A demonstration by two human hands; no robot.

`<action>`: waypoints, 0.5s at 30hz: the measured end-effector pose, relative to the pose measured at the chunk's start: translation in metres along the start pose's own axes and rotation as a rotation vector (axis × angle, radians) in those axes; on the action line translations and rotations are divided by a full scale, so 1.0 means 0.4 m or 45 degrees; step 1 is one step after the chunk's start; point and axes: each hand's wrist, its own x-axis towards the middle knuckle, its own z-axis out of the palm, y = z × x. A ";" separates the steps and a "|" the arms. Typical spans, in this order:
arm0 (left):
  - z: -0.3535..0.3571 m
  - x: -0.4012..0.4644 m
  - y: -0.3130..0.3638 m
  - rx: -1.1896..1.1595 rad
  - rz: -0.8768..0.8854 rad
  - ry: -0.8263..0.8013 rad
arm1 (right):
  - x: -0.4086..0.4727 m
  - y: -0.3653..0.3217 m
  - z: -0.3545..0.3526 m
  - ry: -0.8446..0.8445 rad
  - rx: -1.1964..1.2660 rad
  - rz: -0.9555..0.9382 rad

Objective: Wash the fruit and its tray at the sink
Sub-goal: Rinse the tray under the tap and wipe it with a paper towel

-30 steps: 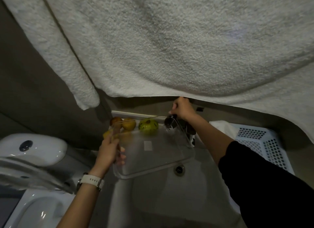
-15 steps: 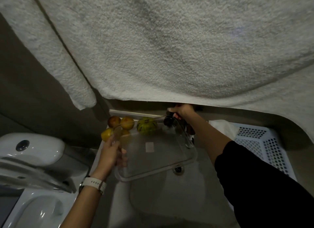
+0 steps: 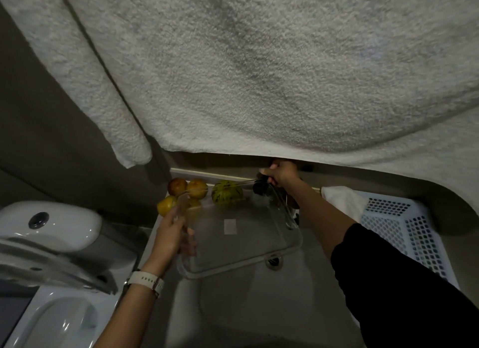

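A clear plastic tray is held tilted over the white sink. My left hand grips the tray's left edge, a white watch on the wrist. My right hand is curled round the dark tap handle at the back of the sink, partly under the towel's edge. Several yellow and orange fruits and one green striped fruit lie on the ledge behind the sink, seen partly through the tray. The drain shows just below the tray's lower corner.
A large white towel hangs overhead and fills the upper view. A white toilet stands at the left. A white perforated basket with a white cloth sits to the right of the sink.
My right hand has moved up and back on the tap, slipping partly under the towel. The tray has shifted slightly lower over the drain, and my left hand keeps its grip.
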 end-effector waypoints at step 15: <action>-0.071 -0.045 0.016 0.036 0.040 -0.012 | -0.063 0.041 -0.027 -0.052 0.159 -0.203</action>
